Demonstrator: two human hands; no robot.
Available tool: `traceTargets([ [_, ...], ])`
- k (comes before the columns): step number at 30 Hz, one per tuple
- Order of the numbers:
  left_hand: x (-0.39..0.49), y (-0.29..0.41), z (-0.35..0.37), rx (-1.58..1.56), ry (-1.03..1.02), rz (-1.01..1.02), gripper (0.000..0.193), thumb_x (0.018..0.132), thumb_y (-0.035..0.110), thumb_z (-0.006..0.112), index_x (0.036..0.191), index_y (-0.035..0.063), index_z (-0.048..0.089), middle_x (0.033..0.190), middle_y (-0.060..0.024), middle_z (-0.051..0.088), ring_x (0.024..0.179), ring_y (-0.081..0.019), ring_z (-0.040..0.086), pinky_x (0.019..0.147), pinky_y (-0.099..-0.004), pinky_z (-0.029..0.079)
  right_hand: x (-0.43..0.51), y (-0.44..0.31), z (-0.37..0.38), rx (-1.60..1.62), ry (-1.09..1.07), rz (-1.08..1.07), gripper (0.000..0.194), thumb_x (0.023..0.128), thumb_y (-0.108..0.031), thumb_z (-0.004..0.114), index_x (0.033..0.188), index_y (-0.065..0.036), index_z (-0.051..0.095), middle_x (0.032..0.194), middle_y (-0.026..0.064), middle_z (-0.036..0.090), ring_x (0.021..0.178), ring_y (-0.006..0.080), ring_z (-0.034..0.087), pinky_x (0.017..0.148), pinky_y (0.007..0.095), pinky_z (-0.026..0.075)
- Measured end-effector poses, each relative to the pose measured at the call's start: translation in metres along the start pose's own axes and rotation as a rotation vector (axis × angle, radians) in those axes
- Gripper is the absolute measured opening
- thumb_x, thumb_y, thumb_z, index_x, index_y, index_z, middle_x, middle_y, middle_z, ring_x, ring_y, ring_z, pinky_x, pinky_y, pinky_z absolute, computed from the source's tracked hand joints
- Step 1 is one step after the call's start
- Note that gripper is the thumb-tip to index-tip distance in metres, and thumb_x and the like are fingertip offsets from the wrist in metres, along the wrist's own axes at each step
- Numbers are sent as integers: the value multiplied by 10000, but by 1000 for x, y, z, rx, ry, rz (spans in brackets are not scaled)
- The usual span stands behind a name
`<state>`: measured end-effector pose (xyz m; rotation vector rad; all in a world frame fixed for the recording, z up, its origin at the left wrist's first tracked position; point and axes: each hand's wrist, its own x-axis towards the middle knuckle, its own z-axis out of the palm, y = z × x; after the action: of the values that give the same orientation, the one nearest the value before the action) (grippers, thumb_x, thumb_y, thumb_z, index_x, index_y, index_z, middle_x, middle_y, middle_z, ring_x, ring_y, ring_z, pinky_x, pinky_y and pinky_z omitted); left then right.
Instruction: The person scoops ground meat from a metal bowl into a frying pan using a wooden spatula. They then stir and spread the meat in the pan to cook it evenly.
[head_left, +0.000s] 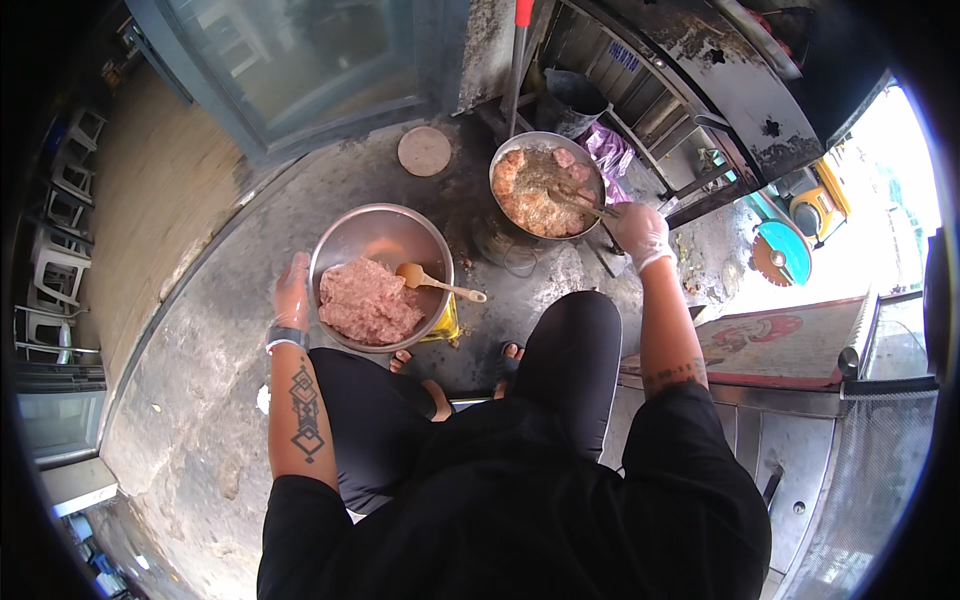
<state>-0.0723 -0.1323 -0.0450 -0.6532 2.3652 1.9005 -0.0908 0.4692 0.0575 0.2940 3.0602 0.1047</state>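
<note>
My left hand, in a clear plastic glove, holds the left side of a large steel mixing bowl. A mound of pink minced meat fills the bowl's left part. A spatula with a tan blade leans in it, its pale handle over the right rim. My gloved right hand is closed around metal tongs, whose tips reach into a round pan of bubbling oil. Browned meat patties line the pan's left and lower edge; paler pink pieces lie at its upper right.
A round, pale disc lies on the concrete floor left of the pan. Behind the pan are a dark bucket, a purple plastic bag and a metal-framed stand. A saw with a turquoise disc blade stands at right. A glass door is upper left.
</note>
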Motion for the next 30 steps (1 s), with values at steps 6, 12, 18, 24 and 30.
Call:
traceTargets([
  [6, 1, 2, -3, 74, -12, -4, 756, 989, 592, 528, 1415, -33, 542, 1417, -151, 591, 1310, -290, 525, 1114, -419, 350, 17, -24, 32, -139, -54, 24, 322, 890, -395, 606, 1034, -148, 753, 1010, 131, 754, 936, 351, 726, 838, 454, 576],
  [12, -1, 3, -2, 1, -26, -14, 757, 995, 586, 521, 1421, -40, 531, 1431, -153, 582, 1309, -288, 531, 1119, -410, 349, 5, -7, 14, -97, -6, 9, 311, 878, -306, 562, 956, -98, 781, 984, 157, 757, 939, 319, 740, 803, 426, 584],
  [18, -5, 7, 0, -38, -26, -1, 728, 1005, 552, 527, 1428, -40, 525, 1428, -142, 588, 1308, -279, 534, 1112, -388, 357, 23, 21, -1, -243, 1, 89, 308, 920, -314, 549, 977, -118, 780, 985, 141, 756, 921, 346, 735, 801, 463, 583],
  [24, -5, 7, 0, 5, -23, 11, 723, 1004, 549, 526, 1427, -37, 528, 1422, -146, 591, 1308, -284, 534, 1112, -397, 354, 50, 23, 20, -376, -3, 39, 249, 938, -213, 560, 964, -141, 797, 988, 106, 771, 931, 291, 752, 739, 422, 591],
  [30, -6, 7, 3, -45, 29, -12, 670, 995, 513, 586, 1357, -51, 592, 1354, -142, 632, 1265, -239, 560, 1096, -353, 378, 57, 15, 22, -510, 53, -120, 210, 903, -192, 592, 908, -167, 800, 939, 76, 775, 871, 263, 753, 703, 406, 561],
])
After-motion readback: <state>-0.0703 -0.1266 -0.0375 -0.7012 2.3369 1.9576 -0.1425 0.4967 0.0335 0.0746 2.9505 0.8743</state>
